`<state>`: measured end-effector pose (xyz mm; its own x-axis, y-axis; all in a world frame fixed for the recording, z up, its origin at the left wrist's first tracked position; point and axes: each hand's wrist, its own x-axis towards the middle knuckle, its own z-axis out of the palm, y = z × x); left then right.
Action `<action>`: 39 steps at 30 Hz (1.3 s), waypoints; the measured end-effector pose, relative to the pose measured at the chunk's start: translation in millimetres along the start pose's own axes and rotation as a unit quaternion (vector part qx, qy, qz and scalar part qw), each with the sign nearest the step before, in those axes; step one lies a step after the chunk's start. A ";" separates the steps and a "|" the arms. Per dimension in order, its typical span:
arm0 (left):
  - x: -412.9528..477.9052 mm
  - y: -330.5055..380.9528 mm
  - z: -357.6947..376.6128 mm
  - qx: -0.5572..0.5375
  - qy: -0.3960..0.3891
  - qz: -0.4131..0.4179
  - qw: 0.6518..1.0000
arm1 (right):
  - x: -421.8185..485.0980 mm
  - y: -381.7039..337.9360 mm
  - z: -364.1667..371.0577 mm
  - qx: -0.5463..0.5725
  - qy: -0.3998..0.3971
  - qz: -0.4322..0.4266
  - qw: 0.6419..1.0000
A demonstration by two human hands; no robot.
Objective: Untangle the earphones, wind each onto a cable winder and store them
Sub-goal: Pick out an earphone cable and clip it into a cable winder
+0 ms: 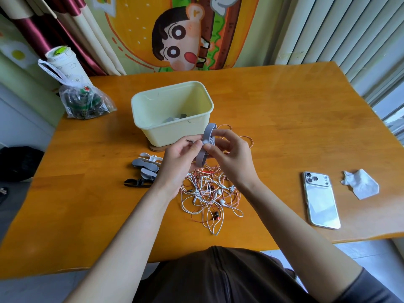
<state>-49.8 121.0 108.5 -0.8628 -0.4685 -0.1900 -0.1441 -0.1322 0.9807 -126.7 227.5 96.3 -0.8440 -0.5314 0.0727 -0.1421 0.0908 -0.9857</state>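
- Behind the scene hung a cartoon-printed curtain point(181, 40), with pale vertical blinds point(328, 29) to its right. An orange-brown wooden table point(273, 106) filled most of the head view.
- I saw the left hand point(179, 158) raised over the middle of the table with its fingers curled. It pinched a small metal jack plug point(189, 140), which stuck out leftward past the fingertips, and its thumb lay against a grey rubber cable winder point(202, 156).
- The right hand point(229, 156) gripped that winder from the other side, fingers curled over its upper part and thumb pressed on its middle, where white cord was wrapped.
- The winder stood tilted in the air, clear of the table and just in front of a pale yellow plastic box point(153, 132).
- That box stood open, with grey and white shapes at its bottom, too hidden for me to tell what they were.
- A tangle of white, pink and red earphone cables point(207, 197) lay on the table below the hands, on my side.
- Left of the tangle sat a heap of white and grey spare winders point(146, 166), with a black winder point(136, 182) nearest me.
- Well to the right, a white smartphone point(321, 204) lay face down with a crumpled white tissue point(360, 184) just beside it.
- At the far left corner I noted a clear plastic bag point(85, 101) of dark items and a white lidded cup point(62, 60) behind it.
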 end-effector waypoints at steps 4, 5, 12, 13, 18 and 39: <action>1.4 -0.6 0.3 0.000 0.028 -0.007 1.000 | 0.8 0.0 0.9 0.000 -0.010 0.001 1.000; 1.6 -0.4 1.1 0.001 0.033 -0.007 0.999 | 1.1 0.2 1.0 0.000 -0.011 0.002 1.000; 4.2 -1.6 5.0 0.002 0.034 -0.021 0.999 | 2.3 1.9 -1.0 -0.001 -0.007 0.007 1.000; 4.1 -1.8 4.3 -0.003 0.028 -0.025 0.999 | 2.2 2.5 -1.0 -0.003 -0.005 0.006 1.000; 6.1 1.0 -2.5 -0.033 -0.009 -0.028 0.999 | 2.3 1.5 -0.1 0.001 -0.006 -0.004 1.000; 3.9 -12.2 6.5 0.037 0.011 -0.035 0.999 | -3.4 12.5 -1.1 0.013 -0.031 0.023 0.999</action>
<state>-54.6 126.4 96.1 -0.8387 -0.4796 -0.2581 -0.2393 -0.1012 0.9657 -126.1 231.3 83.9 -0.8153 -0.5788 0.0192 -0.0903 0.0943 -0.9914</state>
